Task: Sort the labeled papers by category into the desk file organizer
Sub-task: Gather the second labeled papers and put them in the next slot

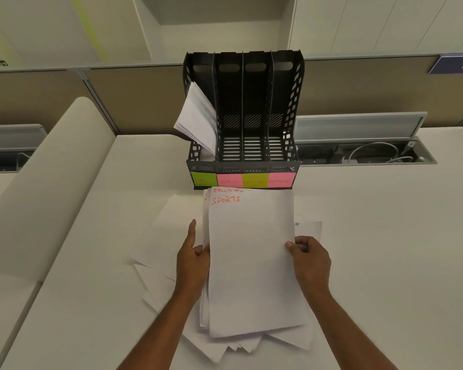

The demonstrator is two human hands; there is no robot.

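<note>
— How far along is the sorting looking?

— Early, I'd judge. The file organizer (242,116) is standing at the far edge of the desk (372,263), and only its leftmost slot, the one tagged HR (203,180), is holding sheets (197,116); they are leaning out to the left over its side wall. The slots tagged SPORTS (229,180), FINANCE (255,181) and ADMIN (281,180) are showing bare slatted floors.

— And what is in hand?

— A stack of papers marked SPORTS (251,263) is being squared up, with a second SPORTS heading peeking out behind the top sheet. Its far end is lying just short of the organizer's front labels, more or less in line with the pink SPORTS tag.

— How are the fingers sitting on it?

— The left hand (194,259) is lying along the stack's left edge, forefinger stretched out straight and pointing away, thumb meeting the edge; the remaining fingers I cannot tell. The right hand (309,259) is pinching the right edge, thumb on top, curled fingers beside and under it.

— What is left?

— Plenty, it seems. Loose sheets (169,236) are fanning out beneath the stack toward the desk's near edge, one at the right showing a green letter (296,224). Those are waiting to be sorted, and the SPORTS stack is not yet in its slot.
</note>
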